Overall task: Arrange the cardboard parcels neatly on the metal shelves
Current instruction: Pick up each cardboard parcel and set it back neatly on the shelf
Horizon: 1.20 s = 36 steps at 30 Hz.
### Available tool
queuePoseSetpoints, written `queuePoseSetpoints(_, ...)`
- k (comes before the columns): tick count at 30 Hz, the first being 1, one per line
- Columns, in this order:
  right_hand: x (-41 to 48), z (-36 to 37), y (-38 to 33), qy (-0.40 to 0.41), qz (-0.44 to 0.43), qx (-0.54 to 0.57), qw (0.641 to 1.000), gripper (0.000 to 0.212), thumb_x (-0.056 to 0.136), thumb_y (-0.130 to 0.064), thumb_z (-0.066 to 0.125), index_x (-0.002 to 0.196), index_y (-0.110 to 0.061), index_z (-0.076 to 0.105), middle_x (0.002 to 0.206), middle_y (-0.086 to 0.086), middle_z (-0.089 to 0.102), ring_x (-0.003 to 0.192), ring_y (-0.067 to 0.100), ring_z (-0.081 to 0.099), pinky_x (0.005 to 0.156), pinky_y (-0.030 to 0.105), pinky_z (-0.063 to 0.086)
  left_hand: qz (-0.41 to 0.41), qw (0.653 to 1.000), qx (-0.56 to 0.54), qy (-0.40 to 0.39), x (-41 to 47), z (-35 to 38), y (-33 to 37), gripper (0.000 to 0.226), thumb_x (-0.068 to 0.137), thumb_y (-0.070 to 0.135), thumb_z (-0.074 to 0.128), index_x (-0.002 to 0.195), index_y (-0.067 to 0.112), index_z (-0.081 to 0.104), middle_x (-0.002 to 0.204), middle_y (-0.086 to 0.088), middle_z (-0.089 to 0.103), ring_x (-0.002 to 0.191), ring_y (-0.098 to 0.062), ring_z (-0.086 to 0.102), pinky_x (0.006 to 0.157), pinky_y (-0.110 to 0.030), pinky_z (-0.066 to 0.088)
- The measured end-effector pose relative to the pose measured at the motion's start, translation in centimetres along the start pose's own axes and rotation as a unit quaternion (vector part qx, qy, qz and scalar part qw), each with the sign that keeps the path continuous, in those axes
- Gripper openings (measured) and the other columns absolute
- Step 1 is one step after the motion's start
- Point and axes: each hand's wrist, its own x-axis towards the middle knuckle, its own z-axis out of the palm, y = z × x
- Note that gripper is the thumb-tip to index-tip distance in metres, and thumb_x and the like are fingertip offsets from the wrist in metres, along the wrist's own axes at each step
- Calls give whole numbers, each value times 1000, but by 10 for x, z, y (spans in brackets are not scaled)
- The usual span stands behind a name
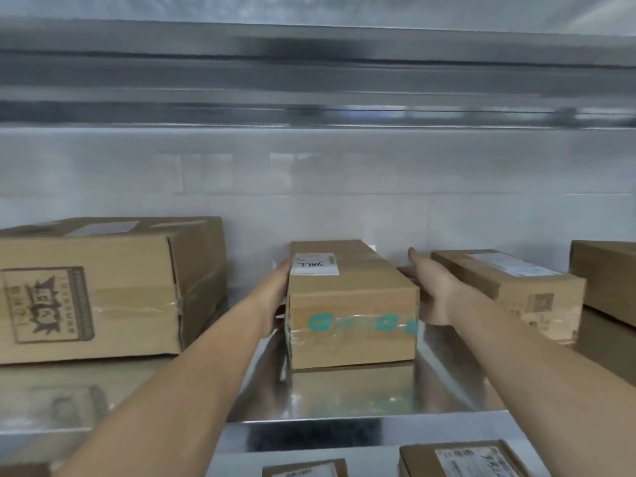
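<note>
Shiny metal shelf (457, 383) carries a large parcel (103, 297) at the left. Next the left grip (275, 299), fingers straight, presses the left side of the middle parcel (351, 304), which stands on the shelf between both grips. The right grip (434, 291), flat too, presses its right side.

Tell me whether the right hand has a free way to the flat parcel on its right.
Probably yes: the right hand presses the side of the middle parcel, and the flat parcel stands just beside it, nothing between. It must let go of the middle parcel first.
</note>
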Motion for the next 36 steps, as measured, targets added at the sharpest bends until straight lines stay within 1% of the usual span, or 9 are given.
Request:
queuePoseSetpoints(1,4,1,3,-12,10,8,1000,71,101,-68,35,135,-11,61,136,17,66,133,35,57,102,42,52,-4,1000,1,1,1,2,-1,47,100,60,46,95,23,74,110,-10,74,110,-30,67,108,-44,48)
queuePoseSetpoints(3,5,6,6,-26,21,14,999,67,102,-67,39,128,-11,65,113,18,74,112,35,70,85,39,57,-6,1000,-9,-1,1,4,-2,52,100,64,42,95,24,75,111,-9,74,112,-29,67,110,-44,47)
queuePoseSetpoints(5,4,10,7,-39,28,9,999,62,99,-67,47,118,-12,67,92,15,75,91,32,72,72,38,55,-5,1000,-19,11,4,4,-4,55,100,67,39,99,25,76,113,-10,75,112,-29,68,111,-44,46)
queuePoseSetpoints(9,-1,12,5,-36,29,5,999,54,98,-63,52,112,-13,67,86,14,72,82,31,70,70,38,54,-8,1000,-16,11,2,4,-5,52,101,64,38,107,25,72,116,-12,74,113,-31,68,110,-46,47)
queuePoseSetpoints(15,-9,4,9,-19,16,1,1000,48,100,-58,52,101,-13,68,71,12,73,64,27,71,61,33,54,-6,1000,-11,2,-3,9,-10,48,101,59,43,96,23,75,114,-14,75,114,-33,68,108,-45,49)
queuePoseSetpoints(21,-29,1,5,-19,16,-9,1000,46,102,-54,52,100,-11,67,77,13,72,77,31,68,69,38,54,-3,1000,3,16,-12,11,-11,57,85,72,52,111,26,75,111,-9,77,109,-30,71,107,-45,50)
queuePoseSetpoints(26,-36,-8,7,-30,14,-17,999,46,104,-54,49,97,-12,66,67,12,72,73,29,69,64,36,52,-13,999,6,34,-18,20,-10,55,96,67,45,113,24,75,112,-11,76,111,-31,70,107,-44,50)
queuePoseSetpoints(30,-40,-15,5,-35,12,-14,999,45,103,-55,49,101,-14,67,70,12,74,70,29,71,63,36,54,5,1000,24,18,-29,28,-5,58,77,64,55,118,26,72,116,-9,75,112,-30,70,108,-45,50)
queuePoseSetpoints(36,-40,-22,3,-38,2,-16,999,46,103,-55,50,101,-12,67,70,12,75,72,29,72,66,37,54,8,999,35,27,-28,34,-3,52,86,63,54,117,26,73,117,-10,75,113,-30,70,107,-45,50)
